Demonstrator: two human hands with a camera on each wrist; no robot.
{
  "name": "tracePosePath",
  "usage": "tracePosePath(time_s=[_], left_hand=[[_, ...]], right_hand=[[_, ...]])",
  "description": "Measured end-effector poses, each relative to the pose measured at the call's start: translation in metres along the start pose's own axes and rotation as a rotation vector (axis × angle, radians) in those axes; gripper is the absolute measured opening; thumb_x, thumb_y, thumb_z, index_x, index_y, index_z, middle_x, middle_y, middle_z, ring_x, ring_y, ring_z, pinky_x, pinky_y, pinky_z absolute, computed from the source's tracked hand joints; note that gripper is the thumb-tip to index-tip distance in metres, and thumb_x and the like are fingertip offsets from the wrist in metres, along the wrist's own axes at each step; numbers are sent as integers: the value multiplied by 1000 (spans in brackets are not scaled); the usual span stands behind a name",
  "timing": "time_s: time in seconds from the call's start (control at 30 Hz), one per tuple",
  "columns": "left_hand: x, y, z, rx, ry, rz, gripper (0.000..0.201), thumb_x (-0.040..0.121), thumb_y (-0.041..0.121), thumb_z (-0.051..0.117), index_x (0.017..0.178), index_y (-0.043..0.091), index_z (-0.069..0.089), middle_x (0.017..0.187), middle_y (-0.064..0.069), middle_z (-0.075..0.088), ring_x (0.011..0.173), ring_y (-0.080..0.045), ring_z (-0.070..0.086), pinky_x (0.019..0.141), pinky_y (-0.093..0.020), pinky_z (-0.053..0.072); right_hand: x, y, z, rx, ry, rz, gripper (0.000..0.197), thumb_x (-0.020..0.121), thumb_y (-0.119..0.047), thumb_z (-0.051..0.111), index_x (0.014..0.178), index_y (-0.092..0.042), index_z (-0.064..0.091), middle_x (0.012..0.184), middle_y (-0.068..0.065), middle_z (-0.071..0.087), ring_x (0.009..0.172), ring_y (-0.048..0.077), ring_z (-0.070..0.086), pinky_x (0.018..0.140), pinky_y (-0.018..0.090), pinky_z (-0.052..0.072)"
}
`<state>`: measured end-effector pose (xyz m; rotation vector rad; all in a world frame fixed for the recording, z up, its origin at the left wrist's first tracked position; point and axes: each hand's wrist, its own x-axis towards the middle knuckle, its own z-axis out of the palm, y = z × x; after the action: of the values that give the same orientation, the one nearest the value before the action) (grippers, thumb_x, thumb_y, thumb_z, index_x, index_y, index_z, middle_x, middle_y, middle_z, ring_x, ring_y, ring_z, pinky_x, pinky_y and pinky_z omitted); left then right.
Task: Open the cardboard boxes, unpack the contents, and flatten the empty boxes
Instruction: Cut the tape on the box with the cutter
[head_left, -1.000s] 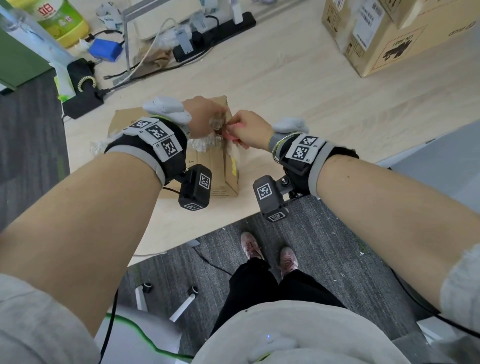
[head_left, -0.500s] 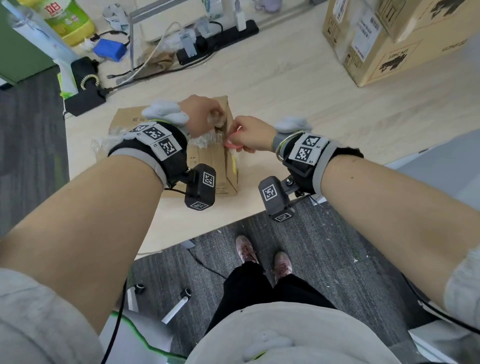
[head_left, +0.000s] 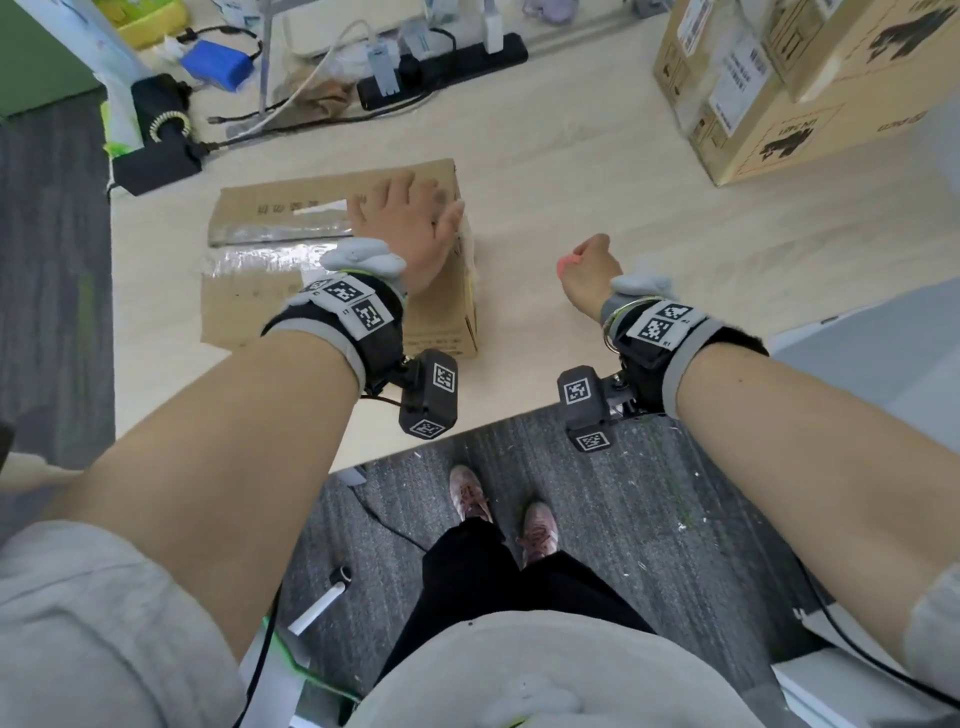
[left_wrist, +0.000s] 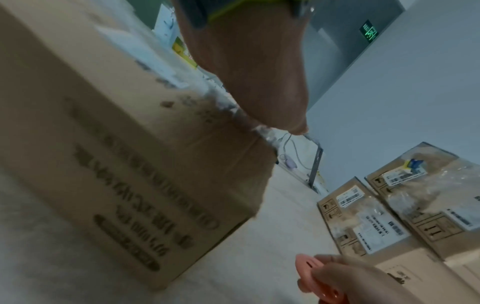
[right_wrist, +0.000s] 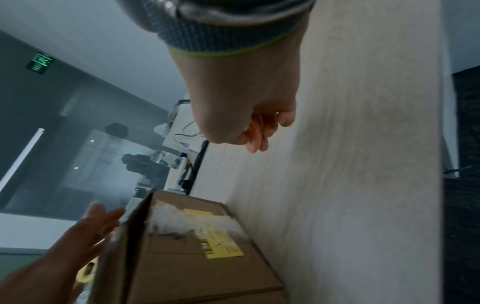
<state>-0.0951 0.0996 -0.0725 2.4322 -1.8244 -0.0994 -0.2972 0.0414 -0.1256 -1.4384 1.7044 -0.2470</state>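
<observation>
A brown cardboard box (head_left: 332, 249) lies on the pale wooden table (head_left: 597, 171), close to the table's near edge and left of its middle. The left hand (head_left: 410, 228) rests flat on the right end of the box top, fingers straight and spread, with the thumb at the top right edge where crumpled clear tape (head_left: 260, 260) hangs. The right hand (head_left: 589, 270) hovers to the right of the box, apart from it, fingers curled around a small pink tool (left_wrist: 309, 275) that shows at the fist. Between the box and the right hand is bare tabletop, and more bare wood runs right and back towards 2 stacked cartons (head_left: 800, 83) at the far right corner. A black power strip (head_left: 441, 67) and cables crowd the far left edge behind the box.
</observation>
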Motion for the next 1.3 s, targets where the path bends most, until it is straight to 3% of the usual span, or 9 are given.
tracePosePath(time_s=[0.07, 0.2, 0.37, 0.5, 0.57, 0.7, 0.9, 1.07, 1.3], left_hand=[[-5, -8, 11, 11, 7, -17, 58, 98, 56, 25, 145, 24, 34, 154, -4, 28, 142, -26, 21, 116, -53, 6], [-14, -16, 24, -12, 17, -6, 56, 98, 55, 27, 146, 25, 32, 155, -3, 26, 144, -24, 19, 116, -55, 2], [-12, -17, 30, -22, 28, -30, 59, 99, 54, 29, 148, 23, 29, 156, -2, 24, 145, -23, 17, 117, -51, 1], [-6, -18, 29, -4, 35, -50, 61, 96, 56, 28, 144, 18, 37, 154, -1, 29, 140, -25, 26, 115, -50, 11], [-8, -20, 25, 16, 51, -32, 68, 91, 59, 20, 138, 17, 43, 148, 0, 36, 133, -26, 34, 112, -48, 20], [-9, -37, 7, 11, 50, 18, 72, 89, 56, 13, 139, 14, 42, 148, -2, 35, 131, -28, 35, 108, -44, 25], [-13, -85, -23, 23, 85, -30, 52, 101, 41, 30, 140, 8, 40, 146, -5, 36, 127, -30, 37, 101, -43, 29], [-23, -123, -37, 22, 11, -61, 45, 102, 38, 30, 123, 7, 56, 139, -5, 42, 117, -31, 42, 89, -40, 36], [-40, -137, -56, 41, -58, -115, 51, 103, 38, 25, 105, 8, 66, 130, -4, 50, 113, -26, 47, 92, -39, 35]], right_hand=[[3, 13, 5, -86, -14, 11, 31, 98, -15, 38, 129, -7, 38, 133, 13, 51, 117, 29, 52, 82, 29, 36], [14, 31, 20, -162, 63, 27, 29, 90, -26, 47, 116, -13, 40, 118, 13, 54, 96, 31, 59, 84, 39, 50], [15, 41, 26, -56, 29, 36, 50, 85, -22, 57, 130, -8, 39, 129, 18, 48, 111, 37, 56, 88, 48, 53], [6, 25, 21, -176, 80, 159, 59, 95, -30, 47, 143, -8, 22, 147, 15, 25, 114, 39, 56, 66, 39, 59], [3, 12, 13, -228, 90, 88, 55, 91, -23, 50, 138, -9, 27, 143, 13, 26, 103, 36, 59, 76, 40, 52], [-11, -42, 8, -156, 138, -272, 40, 88, -13, 51, 127, -10, 40, 135, 8, 33, 81, 27, 55, 71, 29, 38], [-43, -131, 41, -320, -61, -778, 33, 88, -24, 58, 118, -13, 56, 120, 2, 57, 105, 16, 53, 91, 32, 44], [-60, -155, 69, -827, -219, -923, 70, 72, -65, 67, 123, -21, 51, 117, 2, 53, 109, 24, 48, 89, 36, 38], [-70, -171, 71, -899, -236, -860, 56, 73, -48, 76, 114, -14, 58, 111, 5, 57, 105, 24, 51, 77, 30, 36]])
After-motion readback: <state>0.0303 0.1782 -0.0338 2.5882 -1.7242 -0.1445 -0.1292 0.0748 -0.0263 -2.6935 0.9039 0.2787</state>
